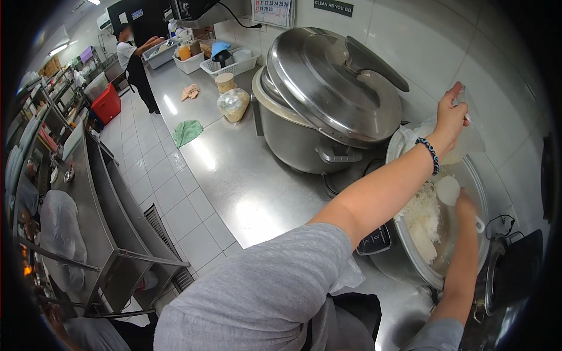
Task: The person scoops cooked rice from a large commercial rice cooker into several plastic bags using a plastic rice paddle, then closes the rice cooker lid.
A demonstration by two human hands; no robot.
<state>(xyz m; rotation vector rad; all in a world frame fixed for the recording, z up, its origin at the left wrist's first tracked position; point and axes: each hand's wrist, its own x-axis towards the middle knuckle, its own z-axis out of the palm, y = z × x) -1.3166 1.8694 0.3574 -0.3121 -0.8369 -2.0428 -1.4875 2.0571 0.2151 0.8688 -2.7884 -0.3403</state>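
My left hand [454, 112], with a beaded bracelet at the wrist, pinches a clear plastic bag [472, 131] above the far rim of a large metal rice cooker pot [482, 197]. Inside that pot my right hand [466, 204] grips a white rice paddle [448, 191]. Its round head is by the rice, and its handle end shows past my fingers. White cooked rice [423, 210] is heaped along the pot's left side, while the inner wall on the right shows bare. My left forearm hides part of the rim.
A second large cooker [290, 140] stands beside it, its metal lid [325, 83] tilted on top. On the steel counter [219, 175] are a green cloth [188, 132], a knotted bag of food [233, 105] and a lidded tub [225, 82]. A person [134, 66] stands at the counter's far end.
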